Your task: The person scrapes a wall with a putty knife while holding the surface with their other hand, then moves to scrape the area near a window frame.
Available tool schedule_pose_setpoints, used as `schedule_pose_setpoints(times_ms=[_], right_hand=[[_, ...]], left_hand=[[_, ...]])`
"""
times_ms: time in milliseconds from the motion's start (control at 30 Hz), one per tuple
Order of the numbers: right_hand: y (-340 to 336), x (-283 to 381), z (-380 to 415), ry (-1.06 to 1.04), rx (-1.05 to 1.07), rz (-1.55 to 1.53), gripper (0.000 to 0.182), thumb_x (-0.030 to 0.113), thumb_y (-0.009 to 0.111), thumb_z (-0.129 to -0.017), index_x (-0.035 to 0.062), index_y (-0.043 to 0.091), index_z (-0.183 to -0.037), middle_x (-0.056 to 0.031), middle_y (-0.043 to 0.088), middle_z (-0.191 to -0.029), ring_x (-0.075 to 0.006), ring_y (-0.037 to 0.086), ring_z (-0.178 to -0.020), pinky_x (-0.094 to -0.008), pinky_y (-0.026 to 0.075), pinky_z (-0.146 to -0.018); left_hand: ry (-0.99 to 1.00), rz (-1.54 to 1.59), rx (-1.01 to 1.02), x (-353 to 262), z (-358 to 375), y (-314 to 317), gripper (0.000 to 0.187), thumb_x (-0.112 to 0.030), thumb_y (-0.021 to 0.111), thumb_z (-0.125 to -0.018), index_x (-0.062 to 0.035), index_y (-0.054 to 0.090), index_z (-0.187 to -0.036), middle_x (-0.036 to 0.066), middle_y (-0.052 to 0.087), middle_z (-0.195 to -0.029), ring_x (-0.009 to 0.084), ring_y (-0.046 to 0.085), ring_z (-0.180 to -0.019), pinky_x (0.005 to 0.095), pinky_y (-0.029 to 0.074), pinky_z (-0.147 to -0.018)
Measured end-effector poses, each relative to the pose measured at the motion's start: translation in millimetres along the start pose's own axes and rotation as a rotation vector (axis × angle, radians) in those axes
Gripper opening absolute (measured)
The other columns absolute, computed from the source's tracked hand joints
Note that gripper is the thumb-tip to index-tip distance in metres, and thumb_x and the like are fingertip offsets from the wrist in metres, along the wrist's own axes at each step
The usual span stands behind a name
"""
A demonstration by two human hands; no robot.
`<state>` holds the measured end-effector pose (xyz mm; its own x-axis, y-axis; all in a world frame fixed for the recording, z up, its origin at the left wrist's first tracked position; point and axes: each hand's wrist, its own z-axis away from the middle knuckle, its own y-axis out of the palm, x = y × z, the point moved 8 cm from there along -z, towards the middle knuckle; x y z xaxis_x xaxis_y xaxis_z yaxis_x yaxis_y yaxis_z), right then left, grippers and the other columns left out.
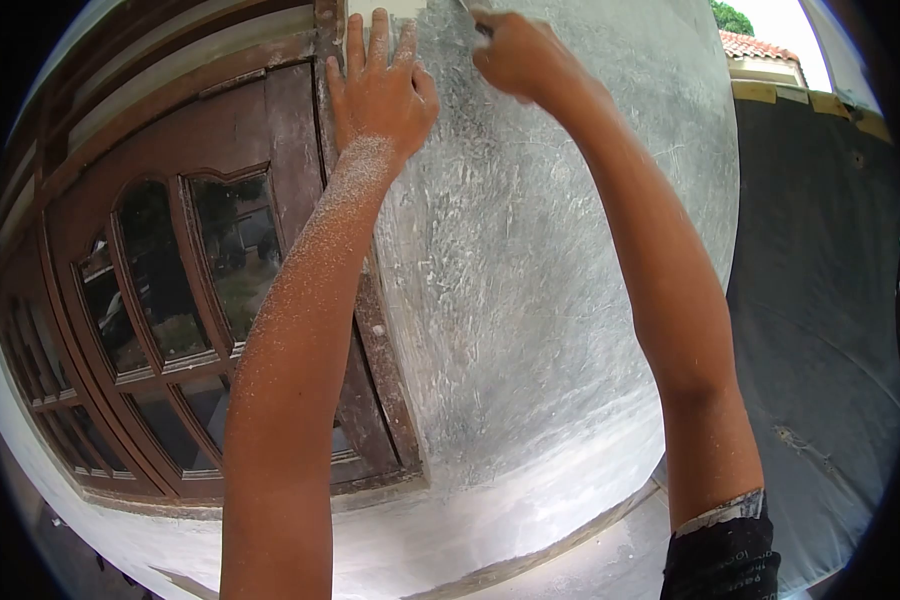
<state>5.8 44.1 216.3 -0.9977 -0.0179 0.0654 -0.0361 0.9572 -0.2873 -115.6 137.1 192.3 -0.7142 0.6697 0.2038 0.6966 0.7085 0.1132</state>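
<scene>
My left hand [385, 100] lies flat with its fingers spread, right at the corner where the wooden door frame [328, 110] meets the grey wall [530, 260]. Its fingertips reach onto a cream patch [407, 8] at the top edge of the view. Pale dust speckles the left wrist and forearm. To the right, my right hand [530, 60] is closed round a tool with a dark handle [483, 28]. A thin metal part of this tool points up and left, mostly cut off by the top of the view. The wall behind is scraped and blotchy.
Brown double doors with glass panes [235, 245] fill the left side. Along the wall's foot runs a whitish band [510, 530]. A dark sheet [820, 300] hangs at the right, and beyond it a tiled roof [760, 48] shows.
</scene>
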Motion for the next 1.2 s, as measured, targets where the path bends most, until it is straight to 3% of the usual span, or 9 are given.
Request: schedule_pose_setpoints(times_ms=[300, 367, 500, 567, 900, 1033, 1100, 1167, 1200], right_hand=[[-4, -1, 3, -0.077, -0.142, 0.106, 0.057, 0.013, 0.053, -0.090, 0.0052, 0.057, -0.146, -0.0256, 0.074, -0.093, -0.0302, 0.074, -0.070, -0.0416, 0.062, -0.075], [-8, 0, -15, 0.015, 0.036, 0.041, 0.058, 0.014, 0.055, -0.089, 0.0057, 0.058, -0.146, -0.0283, 0.074, -0.101, -0.0324, 0.076, -0.078, -0.0422, 0.062, -0.078], [-4, 2, 2, 0.039, 0.025, -0.021, 0.058, 0.015, 0.056, -0.088, 0.0058, 0.058, -0.146, -0.0292, 0.074, -0.104, -0.0330, 0.076, -0.080, -0.0422, 0.062, -0.079], [6, -7, 19, -0.010, -0.088, 0.067, 0.057, 0.013, 0.061, -0.082, 0.0115, 0.064, -0.140, -0.0275, 0.071, -0.120, -0.0439, 0.070, -0.110, -0.0510, 0.055, -0.098], [5, -3, 22, -0.108, -0.130, 0.156, 0.058, 0.011, 0.054, -0.089, 0.0064, 0.057, -0.147, -0.0286, 0.074, -0.104, -0.0342, 0.076, -0.079, -0.0436, 0.061, -0.079], [-6, -1, -1, -0.029, -0.073, -0.027, 0.060, 0.010, 0.056, -0.086, 0.0049, 0.058, -0.146, -0.0315, 0.072, -0.110, -0.0387, 0.076, -0.091, -0.0470, 0.058, -0.089], [-13, 6, -11, 0.141, 0.065, -0.093, 0.048, 0.008, 0.053, -0.094, -0.0021, 0.058, -0.140, -0.0286, 0.064, -0.133, -0.0402, 0.065, -0.120, -0.0477, 0.055, -0.100], [-4, -3, -3, 0.127, 0.064, -0.076, 0.048, 0.009, 0.053, -0.095, -0.0015, 0.058, -0.141, -0.0275, 0.063, -0.135, -0.0397, 0.064, -0.123, -0.0474, 0.053, -0.103], [-2, -5, 7, 0.031, 0.002, -0.006, 0.054, 0.010, 0.055, -0.090, 0.0016, 0.058, -0.143, -0.0295, 0.068, -0.122, -0.0391, 0.070, -0.105, -0.0473, 0.056, -0.096]], left_hand=[[0.061, -0.048, 0.056, -5, -8, 3, 0.066, -0.027, 0.057, -0.093, -0.0058, 0.045, -0.154, 0.017, 0.026, -0.169, 0.0353, 0.013, -0.159, 0.0598, 0.010, -0.126], [0.092, -0.087, 0.025, -3, -11, 8, 0.067, -0.028, 0.057, -0.092, -0.0059, 0.044, -0.155, 0.016, 0.025, -0.169, 0.0351, 0.013, -0.159, 0.0595, 0.010, -0.127], [0.083, -0.101, 0.077, -6, -12, 7, 0.071, -0.028, 0.058, -0.092, -0.0067, 0.041, -0.157, 0.015, 0.023, -0.170, 0.0338, 0.012, -0.159, 0.0583, 0.009, -0.127], [0.074, -0.077, 0.076, -7, -11, 6, 0.071, -0.028, 0.058, -0.092, -0.0066, 0.041, -0.157, 0.016, 0.023, -0.170, 0.0334, 0.012, -0.159, 0.0579, 0.010, -0.127], [0.067, -0.090, 0.058, -5, -11, 6, 0.068, -0.031, 0.056, -0.093, -0.0068, 0.044, -0.156, 0.015, 0.024, -0.170, 0.0333, 0.013, -0.159, 0.0563, 0.011, -0.127], [0.106, -0.133, -0.011, -6, -10, 6, 0.068, -0.032, 0.056, -0.094, -0.0066, 0.044, -0.156, 0.016, 0.025, -0.169, 0.0331, 0.014, -0.159, 0.0561, 0.012, -0.127], [0.081, -0.086, 0.056, -6, -10, 5, 0.067, -0.032, 0.055, -0.094, -0.0068, 0.044, -0.155, 0.015, 0.026, -0.169, 0.0326, 0.014, -0.159, 0.0560, 0.012, -0.127], [0.074, -0.085, 0.045, -5, -8, 5, 0.066, -0.032, 0.055, -0.095, -0.0067, 0.044, -0.155, 0.015, 0.025, -0.169, 0.0326, 0.014, -0.159, 0.0557, 0.012, -0.127], [0.073, -0.081, 0.028, -6, -8, 4, 0.066, -0.032, 0.054, -0.095, -0.0067, 0.044, -0.155, 0.015, 0.025, -0.169, 0.0325, 0.013, -0.159, 0.0554, 0.012, -0.127]])
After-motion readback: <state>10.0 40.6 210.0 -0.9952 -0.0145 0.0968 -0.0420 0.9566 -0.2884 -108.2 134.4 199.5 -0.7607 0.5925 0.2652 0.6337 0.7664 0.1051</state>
